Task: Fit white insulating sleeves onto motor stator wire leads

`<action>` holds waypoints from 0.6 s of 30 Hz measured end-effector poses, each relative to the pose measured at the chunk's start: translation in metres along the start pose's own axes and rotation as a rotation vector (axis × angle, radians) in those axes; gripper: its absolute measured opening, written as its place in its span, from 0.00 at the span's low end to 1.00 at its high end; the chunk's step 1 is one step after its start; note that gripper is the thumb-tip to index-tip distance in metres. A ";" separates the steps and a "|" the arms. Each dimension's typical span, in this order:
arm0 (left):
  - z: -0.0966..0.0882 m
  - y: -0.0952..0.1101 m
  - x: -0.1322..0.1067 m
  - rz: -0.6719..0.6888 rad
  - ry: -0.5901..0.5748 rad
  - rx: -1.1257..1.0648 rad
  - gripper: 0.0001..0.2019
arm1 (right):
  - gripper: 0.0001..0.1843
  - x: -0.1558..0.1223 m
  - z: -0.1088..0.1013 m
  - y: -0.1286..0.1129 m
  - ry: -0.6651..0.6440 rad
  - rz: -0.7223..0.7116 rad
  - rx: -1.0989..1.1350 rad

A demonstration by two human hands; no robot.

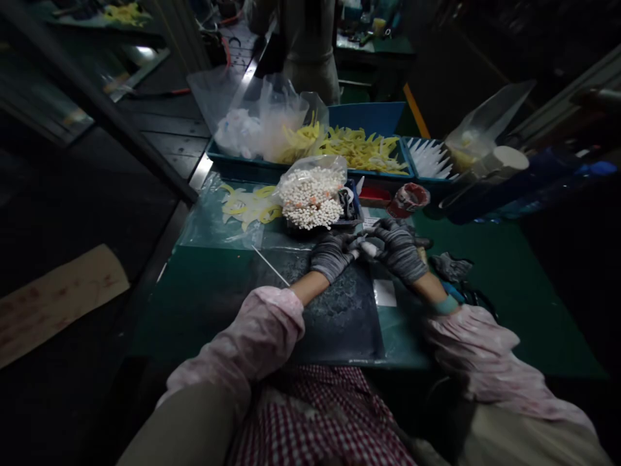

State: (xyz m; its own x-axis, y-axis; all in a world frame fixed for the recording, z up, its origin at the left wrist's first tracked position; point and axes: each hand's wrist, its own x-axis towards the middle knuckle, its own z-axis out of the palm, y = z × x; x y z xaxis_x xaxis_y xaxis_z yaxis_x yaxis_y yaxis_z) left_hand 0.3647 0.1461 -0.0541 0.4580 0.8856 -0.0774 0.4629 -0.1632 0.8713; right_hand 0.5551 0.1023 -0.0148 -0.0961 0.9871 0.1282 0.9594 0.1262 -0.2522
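Observation:
My left hand point(334, 255), in a grey striped glove with bare fingertips, is closed in a pinch over the dark mat point(334, 323). Close beside it, my right hand point(402, 251) in a matching glove has its fingers curled inward. Between the fingertips is a small pale grey-white piece point(361, 242), too blurred and covered to name. Just beyond my left hand lies a clear bag of white-tipped sticks that look like cotton swabs point(313, 197). A single thin white stick point(270, 265) lies on the mat's left edge.
Blue bins behind hold yellow curved strips point(361, 150) and white pointed pieces point(429, 158). Flat yellow-and-white pieces point(250, 206) lie at left on plastic. A red-stained cup point(409, 197), grey cloth point(451, 266) and blue bottle point(538, 184) are at right. A person point(310, 45) stands beyond.

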 end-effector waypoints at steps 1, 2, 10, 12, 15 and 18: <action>0.001 0.000 0.000 -0.002 0.000 0.007 0.21 | 0.22 0.001 0.000 0.001 -0.008 -0.005 -0.009; 0.001 0.001 0.000 -0.003 -0.002 0.012 0.21 | 0.21 0.002 0.000 0.002 -0.017 -0.010 -0.017; -0.002 0.008 -0.003 -0.003 -0.026 0.060 0.19 | 0.22 0.000 -0.002 0.007 -0.005 0.006 -0.113; -0.003 0.010 -0.004 -0.007 -0.032 0.085 0.20 | 0.24 -0.002 0.000 0.009 0.037 0.005 -0.107; -0.003 0.012 -0.003 -0.008 -0.044 0.122 0.20 | 0.27 -0.004 0.005 0.015 0.099 -0.021 0.012; -0.004 0.015 -0.003 -0.002 -0.060 0.154 0.20 | 0.26 -0.004 0.010 0.025 0.106 -0.053 0.159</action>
State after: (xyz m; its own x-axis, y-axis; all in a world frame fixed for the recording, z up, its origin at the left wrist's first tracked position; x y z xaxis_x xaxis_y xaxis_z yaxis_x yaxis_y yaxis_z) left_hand 0.3673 0.1424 -0.0388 0.4992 0.8592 -0.1124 0.5729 -0.2300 0.7867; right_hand 0.5765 0.1025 -0.0311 -0.1092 0.9638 0.2432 0.8989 0.2002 -0.3897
